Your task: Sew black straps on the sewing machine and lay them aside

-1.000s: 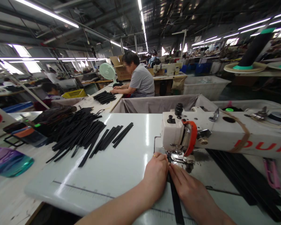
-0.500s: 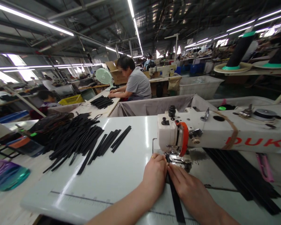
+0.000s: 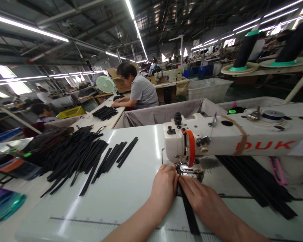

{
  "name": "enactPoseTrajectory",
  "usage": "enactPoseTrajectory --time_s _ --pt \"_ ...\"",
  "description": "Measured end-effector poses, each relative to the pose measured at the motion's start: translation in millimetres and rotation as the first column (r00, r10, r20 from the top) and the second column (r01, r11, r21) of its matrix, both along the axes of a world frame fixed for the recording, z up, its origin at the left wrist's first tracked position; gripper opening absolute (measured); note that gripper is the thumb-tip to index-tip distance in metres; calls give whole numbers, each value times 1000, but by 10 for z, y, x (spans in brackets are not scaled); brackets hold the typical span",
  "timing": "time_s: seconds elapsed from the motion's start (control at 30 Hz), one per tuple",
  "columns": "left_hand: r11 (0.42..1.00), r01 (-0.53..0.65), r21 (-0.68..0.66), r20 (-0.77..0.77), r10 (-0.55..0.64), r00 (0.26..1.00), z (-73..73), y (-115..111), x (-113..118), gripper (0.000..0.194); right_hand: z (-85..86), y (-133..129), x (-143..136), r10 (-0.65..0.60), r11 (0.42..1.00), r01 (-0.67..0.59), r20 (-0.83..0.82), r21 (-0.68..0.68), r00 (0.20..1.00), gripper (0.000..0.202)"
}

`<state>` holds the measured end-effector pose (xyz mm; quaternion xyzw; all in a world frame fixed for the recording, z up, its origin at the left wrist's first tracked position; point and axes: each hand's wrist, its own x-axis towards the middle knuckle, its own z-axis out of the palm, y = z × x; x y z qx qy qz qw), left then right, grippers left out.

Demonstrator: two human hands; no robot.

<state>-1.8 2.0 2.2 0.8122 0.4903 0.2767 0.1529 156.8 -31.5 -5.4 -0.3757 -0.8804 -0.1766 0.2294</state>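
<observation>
A black fabric strip runs from the needle area of a white sewing machine toward me. My left hand is closed on the strip's far end, just in front of the metal presser foot. Beside it, my right hand pinches the same strip from the right, fingers pressed together. The strip's near end lies on the pale table between my forearms. My fingertips hide where the strip meets the foot. An orange guard hangs by the needle.
Left on the table lies a large heap of black strips, with smaller groups beside it. More long strips lie under the machine arm, near pink thread snips. A co-worker sits beyond a cloth-lined bin. Thread cones stand upper right.
The whole view has shifted slightly, so the machine and table appear a little further left. Both hands keep their hold on the strip at the presser foot; its near end appears slightly higher.
</observation>
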Motion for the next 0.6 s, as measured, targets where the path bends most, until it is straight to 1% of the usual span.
enactPoseTrajectory --time_s 0.17,0.27,0.43,0.6 --pt "1000 2 24 -54 -1 999 -31 24 19 28 -18 2 -29 -34 999 34 18 2 999 44" --pt "999 4 36 -74 -1 997 -35 49 25 32 -26 17 -34 -44 999 44 26 4 999 45" --pt "999 -11 31 -44 12 999 -13 94 16 31 -15 52 -39 -61 998 62 37 -15 997 41" --pt "1000 14 1 -7 -14 1000 15 52 -17 29 -3 62 3 -41 997 42 17 -64 999 36"
